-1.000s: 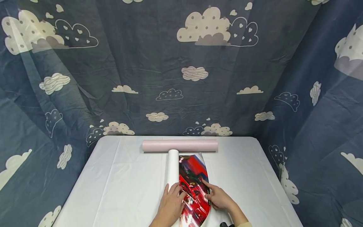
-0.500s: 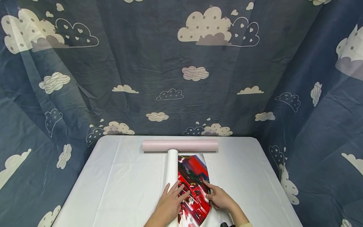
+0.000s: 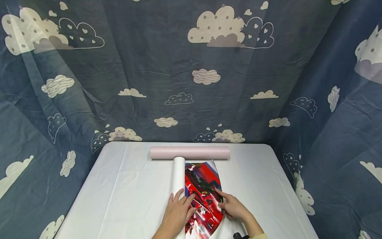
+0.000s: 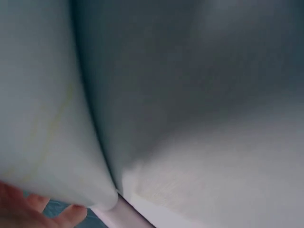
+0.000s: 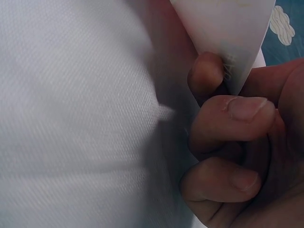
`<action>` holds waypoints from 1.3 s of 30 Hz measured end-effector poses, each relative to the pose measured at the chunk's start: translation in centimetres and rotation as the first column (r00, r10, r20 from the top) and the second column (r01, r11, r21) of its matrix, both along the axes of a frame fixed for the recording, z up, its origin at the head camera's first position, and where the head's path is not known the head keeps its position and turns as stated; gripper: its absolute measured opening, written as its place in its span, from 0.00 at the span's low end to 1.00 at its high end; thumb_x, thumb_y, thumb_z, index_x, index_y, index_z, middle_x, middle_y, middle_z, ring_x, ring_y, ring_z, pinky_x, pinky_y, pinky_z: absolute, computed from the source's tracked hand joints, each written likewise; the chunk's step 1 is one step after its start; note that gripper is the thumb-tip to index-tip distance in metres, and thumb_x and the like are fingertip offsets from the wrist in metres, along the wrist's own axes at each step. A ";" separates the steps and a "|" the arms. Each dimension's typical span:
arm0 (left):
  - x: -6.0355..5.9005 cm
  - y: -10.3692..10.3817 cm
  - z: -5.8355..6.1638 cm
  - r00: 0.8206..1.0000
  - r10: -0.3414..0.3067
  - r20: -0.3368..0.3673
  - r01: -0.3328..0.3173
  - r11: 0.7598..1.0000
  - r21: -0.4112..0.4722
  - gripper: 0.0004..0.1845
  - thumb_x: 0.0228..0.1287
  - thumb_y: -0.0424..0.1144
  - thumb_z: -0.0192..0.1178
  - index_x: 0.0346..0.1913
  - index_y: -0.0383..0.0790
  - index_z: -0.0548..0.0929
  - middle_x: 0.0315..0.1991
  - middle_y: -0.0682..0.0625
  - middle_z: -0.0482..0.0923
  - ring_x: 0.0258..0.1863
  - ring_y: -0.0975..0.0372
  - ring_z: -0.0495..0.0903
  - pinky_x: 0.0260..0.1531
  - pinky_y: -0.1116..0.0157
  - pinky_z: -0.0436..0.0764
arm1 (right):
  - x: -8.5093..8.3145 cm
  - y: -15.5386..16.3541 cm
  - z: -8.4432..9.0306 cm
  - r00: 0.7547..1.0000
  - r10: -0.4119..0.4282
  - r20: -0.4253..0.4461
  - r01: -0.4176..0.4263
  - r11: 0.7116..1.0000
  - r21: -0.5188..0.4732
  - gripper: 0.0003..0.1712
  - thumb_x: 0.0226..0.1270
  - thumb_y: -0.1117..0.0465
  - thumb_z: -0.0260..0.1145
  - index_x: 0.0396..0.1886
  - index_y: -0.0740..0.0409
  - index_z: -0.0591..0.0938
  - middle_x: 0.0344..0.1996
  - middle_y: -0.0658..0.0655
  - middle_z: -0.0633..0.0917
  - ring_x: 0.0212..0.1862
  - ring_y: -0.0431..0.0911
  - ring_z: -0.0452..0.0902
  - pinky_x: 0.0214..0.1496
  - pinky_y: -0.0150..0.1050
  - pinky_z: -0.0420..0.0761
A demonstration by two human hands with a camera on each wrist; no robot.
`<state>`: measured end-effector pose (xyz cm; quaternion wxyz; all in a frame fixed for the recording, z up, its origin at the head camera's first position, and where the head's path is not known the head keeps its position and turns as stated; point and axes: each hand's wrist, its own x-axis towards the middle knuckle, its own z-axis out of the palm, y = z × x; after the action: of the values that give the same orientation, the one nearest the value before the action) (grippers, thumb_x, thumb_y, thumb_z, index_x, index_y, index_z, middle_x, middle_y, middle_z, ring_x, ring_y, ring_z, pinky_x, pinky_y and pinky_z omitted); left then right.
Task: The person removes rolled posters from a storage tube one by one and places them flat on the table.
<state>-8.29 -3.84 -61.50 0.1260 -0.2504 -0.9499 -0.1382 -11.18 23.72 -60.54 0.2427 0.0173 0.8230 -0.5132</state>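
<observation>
A glossy poster [image 3: 206, 182] with a red racing-car picture lies partly unrolled at the table's front middle. Its left side is a white roll [image 3: 178, 174] standing lengthwise away from me. My left hand [image 3: 175, 212] rests on that roll with fingers spread, their tips reaching onto the printed face. In the left wrist view the roll [image 4: 42, 95] fills the left side, and some fingertips [image 4: 71, 216] show beyond it. My right hand [image 3: 235, 207] pinches the poster's right edge. The right wrist view shows curled fingers [image 5: 237, 114] under the poster's pale back [image 5: 228, 33], with the thumb mostly hidden.
A pale pink roll [image 3: 190, 152] lies crosswise behind the poster, close to the white roll's far end. The white cloth-covered table [image 3: 134, 192] is enclosed by dark blue curtains [image 3: 149, 66] with cloud prints. A black item [image 3: 240, 236] sits at the right wrist.
The white roll has shifted slightly left, exposing more of the red picture. My left hand has moved left with it, its fingers spreading. The right hand keeps its pinch, almost still.
</observation>
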 end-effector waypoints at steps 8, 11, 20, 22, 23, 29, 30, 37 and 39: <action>-0.1 -0.4 -1.1 0.998 0.007 -0.062 -0.011 0.998 -0.070 0.22 0.58 0.48 0.79 0.56 0.54 0.88 0.52 0.52 0.83 0.70 0.48 0.75 0.64 0.41 0.78 | 0.3 0.3 0.4 1.000 -0.002 0.006 0.003 1.000 -0.013 0.41 0.70 0.68 0.65 0.82 0.59 0.66 0.11 0.45 0.69 0.10 0.35 0.60 0.15 0.29 0.63; -0.2 -0.6 -1.2 0.997 -0.004 -0.072 0.000 0.998 -0.063 0.22 0.56 0.47 0.80 0.54 0.55 0.88 0.56 0.50 0.81 0.70 0.47 0.75 0.68 0.42 0.76 | 0.4 0.5 0.3 1.000 -0.007 0.016 0.007 1.000 -0.013 0.41 0.70 0.67 0.65 0.82 0.59 0.66 0.11 0.45 0.69 0.10 0.35 0.60 0.15 0.29 0.63; -0.4 -1.2 -0.3 0.996 -0.082 -0.018 0.081 0.994 -0.073 0.32 0.59 0.35 0.74 0.67 0.61 0.84 0.71 0.47 0.79 0.77 0.46 0.71 0.70 0.39 0.75 | 0.2 1.0 -0.1 1.000 0.031 0.002 -0.031 0.999 -0.025 0.41 0.72 0.67 0.64 0.83 0.60 0.64 0.10 0.44 0.67 0.10 0.35 0.58 0.14 0.29 0.63; -0.4 -1.4 0.0 0.996 -0.088 0.012 0.089 0.992 -0.086 0.33 0.59 0.36 0.74 0.68 0.63 0.83 0.69 0.48 0.81 0.77 0.46 0.71 0.70 0.39 0.76 | 0.2 1.1 -0.1 1.000 0.028 0.002 -0.028 0.999 -0.028 0.41 0.71 0.66 0.64 0.83 0.60 0.64 0.11 0.44 0.67 0.10 0.35 0.58 0.14 0.29 0.63; -0.4 -1.4 0.3 0.996 -0.087 0.025 0.089 0.992 -0.086 0.33 0.59 0.35 0.74 0.68 0.63 0.83 0.67 0.49 0.83 0.77 0.47 0.72 0.71 0.39 0.76 | 0.2 1.2 -0.1 1.000 0.026 -0.001 -0.026 0.999 -0.027 0.41 0.71 0.66 0.65 0.83 0.60 0.64 0.11 0.44 0.67 0.10 0.35 0.58 0.14 0.29 0.63; -0.3 -1.5 0.9 0.995 -0.038 0.092 0.046 0.996 -0.082 0.26 0.65 0.38 0.69 0.66 0.57 0.85 0.64 0.50 0.84 0.78 0.46 0.70 0.71 0.38 0.74 | 0.1 1.6 0.0 0.999 0.019 -0.028 -0.019 1.000 0.002 0.42 0.70 0.67 0.65 0.83 0.60 0.65 0.10 0.44 0.67 0.09 0.35 0.58 0.14 0.29 0.62; -0.2 -1.5 1.0 0.994 -0.028 0.102 0.036 0.996 -0.083 0.24 0.66 0.38 0.68 0.65 0.56 0.85 0.64 0.50 0.84 0.78 0.46 0.70 0.71 0.38 0.73 | 0.1 1.6 0.0 0.999 0.017 -0.029 -0.017 1.000 0.005 0.42 0.70 0.67 0.65 0.83 0.60 0.65 0.10 0.44 0.67 0.09 0.35 0.58 0.14 0.29 0.63; 0.0 -1.3 0.7 0.993 0.032 0.113 -0.034 0.999 0.010 0.15 0.71 0.47 0.67 0.53 0.44 0.90 0.59 0.50 0.86 0.77 0.46 0.70 0.70 0.37 0.74 | 0.1 1.6 0.3 1.000 -0.003 -0.009 0.003 1.000 0.020 0.41 0.70 0.66 0.65 0.82 0.59 0.66 0.10 0.44 0.66 0.10 0.35 0.58 0.14 0.29 0.63; 0.1 -1.3 0.6 0.993 0.054 0.103 -0.058 0.997 0.044 0.17 0.69 0.50 0.69 0.50 0.41 0.90 0.56 0.49 0.86 0.76 0.45 0.70 0.68 0.36 0.75 | 0.2 1.7 0.4 1.000 -0.011 -0.002 0.011 1.000 0.023 0.41 0.70 0.66 0.65 0.82 0.58 0.66 0.10 0.44 0.66 0.10 0.35 0.58 0.14 0.29 0.63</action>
<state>-8.20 -5.11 -60.90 0.0872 -0.2133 -0.9582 -0.1693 -11.01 25.38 -60.10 0.2388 0.0241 0.8289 -0.5053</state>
